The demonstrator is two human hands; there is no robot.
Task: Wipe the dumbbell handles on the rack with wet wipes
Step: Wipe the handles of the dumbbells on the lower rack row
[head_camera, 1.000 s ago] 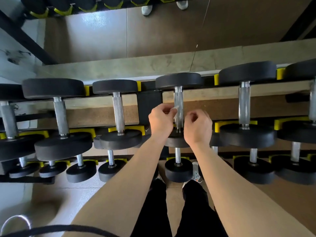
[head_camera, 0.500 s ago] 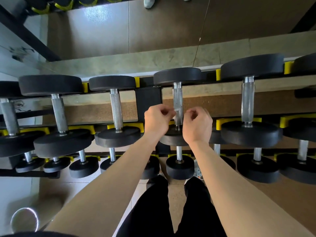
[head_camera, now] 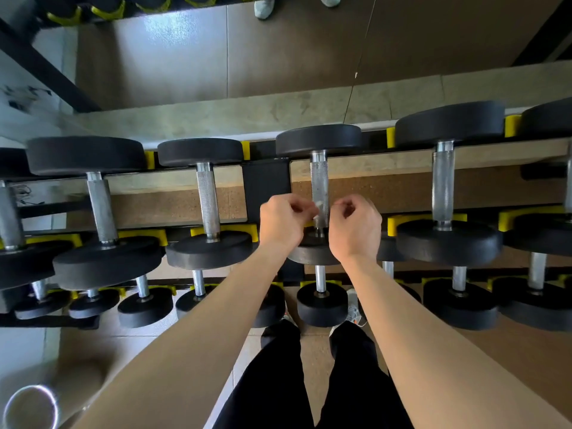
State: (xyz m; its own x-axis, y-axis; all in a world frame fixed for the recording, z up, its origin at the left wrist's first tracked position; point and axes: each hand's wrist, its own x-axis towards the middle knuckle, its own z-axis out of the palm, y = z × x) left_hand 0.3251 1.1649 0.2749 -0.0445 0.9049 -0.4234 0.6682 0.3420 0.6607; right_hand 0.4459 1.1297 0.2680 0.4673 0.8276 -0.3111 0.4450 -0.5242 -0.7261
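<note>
Since a second ago the left hand (head_camera: 282, 224) and right hand (head_camera: 356, 229) have been sliding slightly nearer along the handle (head_camera: 319, 178), which is running straight away from the person on the rack (head_camera: 266, 187). From the left: a neighbouring dumbbell (head_camera: 208, 199) is sitting well apart. The left fingers (head_camera: 301, 209) are pinching the wet wipe (head_camera: 321, 208) against the handle's side, and the right fingers (head_camera: 342, 206) are curling in, seemingly pinching its other end. The near plate (head_camera: 312, 255) is lying just below both hands, blocking further travel.

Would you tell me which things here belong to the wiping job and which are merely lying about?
Job: wet wipe, left hand, right hand, middle dumbbell handle, neighbouring handles, rack.
Lying about: shoes at top edge, blurred ring at bottom left, hanging cord.
</note>
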